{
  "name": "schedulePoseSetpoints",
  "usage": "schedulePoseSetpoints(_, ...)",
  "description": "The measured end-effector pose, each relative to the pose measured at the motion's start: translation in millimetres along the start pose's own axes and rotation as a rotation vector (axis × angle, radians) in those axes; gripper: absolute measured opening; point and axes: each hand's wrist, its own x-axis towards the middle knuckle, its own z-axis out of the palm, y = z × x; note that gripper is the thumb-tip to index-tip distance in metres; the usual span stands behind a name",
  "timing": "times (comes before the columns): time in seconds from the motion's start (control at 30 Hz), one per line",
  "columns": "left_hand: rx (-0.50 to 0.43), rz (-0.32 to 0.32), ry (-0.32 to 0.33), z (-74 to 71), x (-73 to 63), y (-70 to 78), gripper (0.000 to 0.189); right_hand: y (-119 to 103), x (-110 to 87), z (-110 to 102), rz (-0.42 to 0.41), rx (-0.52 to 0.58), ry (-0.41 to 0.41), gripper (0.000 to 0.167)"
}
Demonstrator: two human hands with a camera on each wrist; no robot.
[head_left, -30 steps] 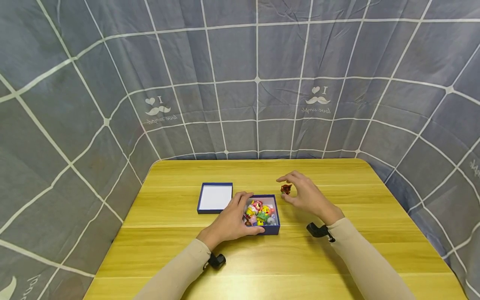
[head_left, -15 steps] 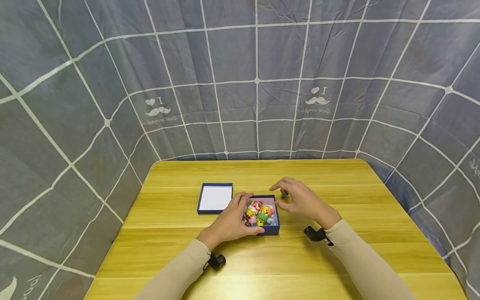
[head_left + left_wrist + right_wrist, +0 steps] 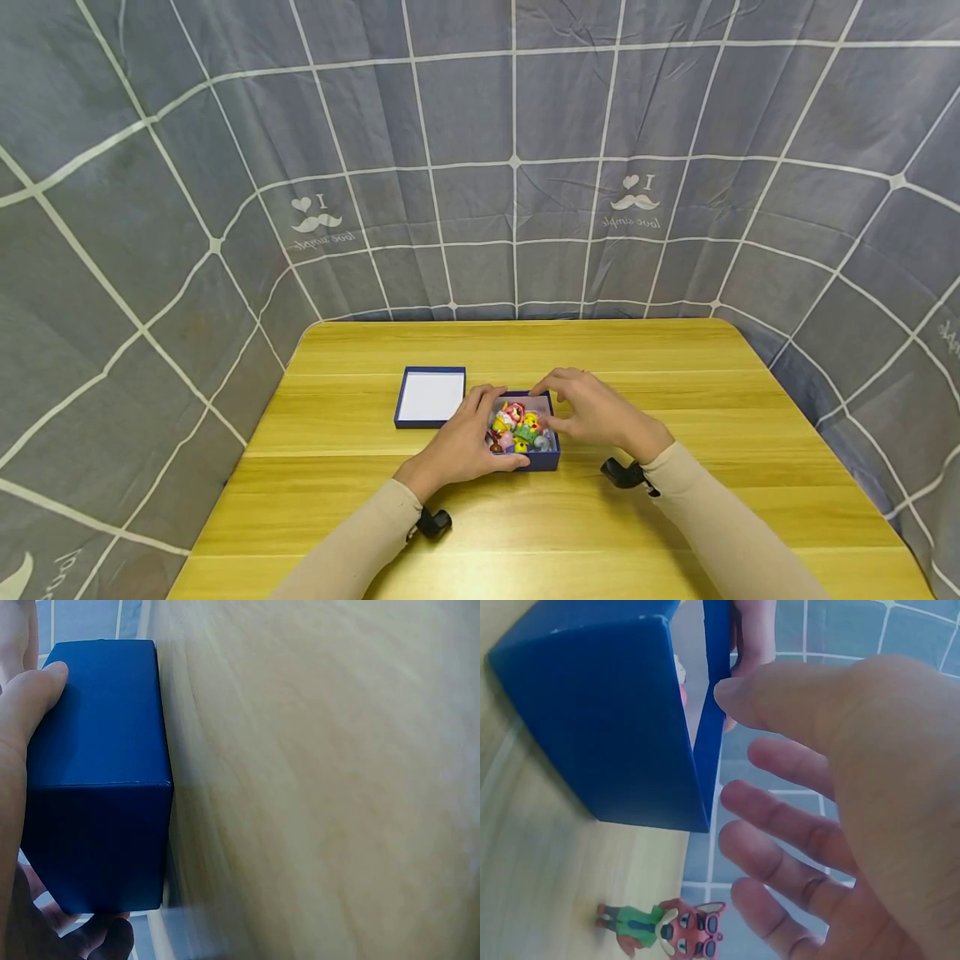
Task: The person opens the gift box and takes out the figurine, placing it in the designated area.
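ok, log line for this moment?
left hand grips box; right hand empty at box; toys in box; fox toy upright on table; lid beside box

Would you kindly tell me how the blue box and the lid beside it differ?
The box is deep, while the lid is shallow. The box holds small figurines, while the lid shows its bare white inside. Both have blue sides and lie open side up on the table.

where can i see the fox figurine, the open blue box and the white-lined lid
Fox figurine point(image 3: 642, 923): right wrist view, on its green jacket
Open blue box point(image 3: 105, 746): left wrist view, on the upper outer wall showing
White-lined lid point(image 3: 431, 396): head view, on its white inside
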Motion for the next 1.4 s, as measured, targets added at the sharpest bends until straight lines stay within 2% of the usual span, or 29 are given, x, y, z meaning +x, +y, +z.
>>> schedulePoseSetpoints(0.2,0.002,0.005,0.006,-0.6,-0.5,0.8,0.121,-3.1,1.1,4.1,-0.008,-0.020,-0.020,0.038)
schedulePoseSetpoints(0.7,-0.022,-0.010,-0.013,-2.0,-2.5,1.5,0.120,-6.3,4.3,15.1,0.043,-0.017,-0.111,0.052)
schedulePoseSetpoints(0.9,-0.022,-0.001,-0.011,-2.2,-2.1,1.8,0.119,-5.4,9.0,19.0,0.029,-0.014,-0.138,0.052)
schedulePoseSetpoints(1.1,-0.017,0.006,-0.002,-0.9,-0.9,0.1,0.119,-7.5,12.3,19.8,0.054,0.024,-0.162,0.044)
schedulePoseSetpoints(1.4,-0.014,-0.005,0.000,-0.7,-1.5,-0.7,0.120,-9.1,14.3,22.2,0.070,0.011,-0.133,0.041)
